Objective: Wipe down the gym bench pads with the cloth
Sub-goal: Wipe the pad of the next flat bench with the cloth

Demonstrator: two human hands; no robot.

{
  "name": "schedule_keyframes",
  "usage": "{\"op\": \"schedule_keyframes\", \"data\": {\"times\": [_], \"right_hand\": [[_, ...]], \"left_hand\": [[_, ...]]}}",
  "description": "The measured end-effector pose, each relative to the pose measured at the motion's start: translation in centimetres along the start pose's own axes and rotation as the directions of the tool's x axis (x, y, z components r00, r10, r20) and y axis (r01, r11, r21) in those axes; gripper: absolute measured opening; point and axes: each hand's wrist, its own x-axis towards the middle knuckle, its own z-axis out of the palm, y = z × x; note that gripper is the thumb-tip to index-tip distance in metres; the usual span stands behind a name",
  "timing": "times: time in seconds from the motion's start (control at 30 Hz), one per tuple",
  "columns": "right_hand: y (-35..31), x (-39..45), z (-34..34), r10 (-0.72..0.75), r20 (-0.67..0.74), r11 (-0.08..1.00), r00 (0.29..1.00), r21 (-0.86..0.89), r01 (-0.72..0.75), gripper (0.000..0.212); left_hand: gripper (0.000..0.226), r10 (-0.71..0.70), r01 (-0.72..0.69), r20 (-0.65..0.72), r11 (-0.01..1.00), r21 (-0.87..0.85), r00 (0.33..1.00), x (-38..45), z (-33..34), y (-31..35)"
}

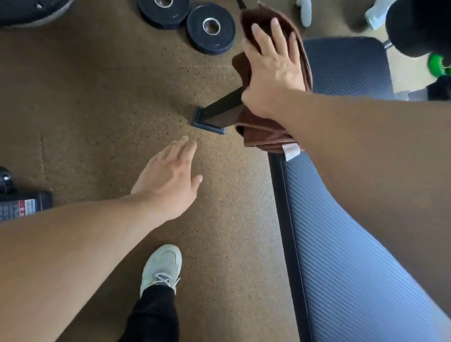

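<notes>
The right forearm reaches over the long bench pad (339, 256), its right hand (271, 65) pressing flat, fingers straight, on the brown cloth (266, 132) at the seat pad (349, 67) edge, left hand (168, 178) relaxed and empty, so wiping looks underway, with neither pad visibly finished.

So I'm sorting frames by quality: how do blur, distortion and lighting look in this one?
Head view: wide-angle stretch makes both forearms balloon toward the bottom corners; the right hand on the brown cloth is fairly sharp, while the top-right corner smears, including the white shoe; lighting is soft and even on the bench pad, without glare.
</notes>
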Motion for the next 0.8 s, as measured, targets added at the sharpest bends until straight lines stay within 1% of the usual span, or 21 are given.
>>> {"op": "schedule_keyframes", "data": {"times": [0.07, 0.13, 0.17, 0.23, 0.3, 0.33, 0.43, 0.5, 0.57, 0.6, 0.63, 0.7, 0.77, 0.8], "right_hand": [[0.0, -1.1, 0.5, 0.021, -0.047, 1.0, 0.999, -0.009, -0.021, 0.084], [0.0, -3.3, 1.0, 0.06, -0.088, 0.997, 0.994, 0.048, -0.056, 0.086], [-0.2, -5.0, 1.3, 0.084, -0.086, 0.993, 0.993, 0.085, -0.076, 0.089], [-0.4, -9.4, 2.3, 0.125, -0.09, 0.985, 0.988, 0.133, -0.113, 0.092], [-0.8, -15.2, 3.6, 0.16, -0.084, 0.972, 0.984, 0.185, -0.142, 0.09], [-1.0, -18.3, 4.3, 0.167, -0.072, 0.967, 0.983, 0.206, -0.149, 0.089], [-1.7, -28.3, 6.3, 0.158, -0.048, 0.961, 0.986, 0.237, -0.142, 0.091], [-2.0, -34.8, 7.9, 0.146, -0.032, 0.96, 0.989, 0.248, -0.134, 0.091], [-2.0, -41.3, 9.4, 0.141, -0.015, 0.955, 0.99, 0.266, -0.132, 0.088], [-2.0, -44.7, 10.1, 0.14, -0.006, 0.95, 0.99, 0.281, -0.133, 0.087], [-2.0, -48.1, 10.8, 0.146, 0.0, 0.944, 0.989, 0.301, -0.139, 0.087], [-2.2, -55.4, 12.2, 0.178, 0.029, 0.923, 0.984, 0.342, -0.177, 0.085], [-2.3, -62.8, 13.7, 0.205, 0.082, 0.917, 0.975, 0.334, -0.22, 0.083], [-2.4, -65.9, 14.3, 0.211, 0.105, 0.922, 0.972, 0.309, -0.233, 0.083]], "left_hand": [[0.079, 0.073, -0.076, 0.037, 0.993, 0.093, 0.997, -0.6, 0.8, 1.2], [0.082, 0.147, -0.158, 0.073, 0.973, 0.171, 0.986, -1.3, 1.2, 2.5], [0.083, 0.181, -0.196, 0.09, 0.96, 0.199, 0.979, -1.8, 1.3, 3.2], [0.085, 0.216, -0.233, 0.094, 0.939, 0.254, 0.972, -2.8, 1.6, 4.7], [0.087, 0.187, -0.194, 0.053, 0.941, 0.277, 0.981, -4.1, 2.2, 6.1], [0.088, 0.162, -0.164, 0.028, 0.952, 0.259, 0.986, -4.8, 2.7, 6.9], [0.088, 0.105, -0.101, -0.023, 0.985, 0.143, 0.994, -8.2, 5.4, 9.4], [0.089, 0.118, -0.111, -0.04, 0.984, 0.136, 0.992, -11.4, 8.1, 10.9], [0.09, 0.159, -0.154, -0.026, 0.977, 0.144, 0.987, -15.2, 11.3, 12.5], [0.091, 0.162, -0.159, -0.015, 0.98, 0.122, 0.987, -17.3, 13.0, 13.3], [0.091, 0.136, -0.135, -0.01, 0.988, 0.081, 0.991, -19.5, 14.8, 14.3], [0.091, 0.0, 0.0, 0.001, 1.0, -0.031, 1.0, -24.2, 18.5, 16.1], [0.091, -0.118, 0.122, 0.037, 0.987, -0.107, 0.992, -28.8, 22.5, 17.5], [0.091, -0.143, 0.149, 0.061, 0.982, -0.117, 0.988, -31.0, 24.4, 17.9]]}}
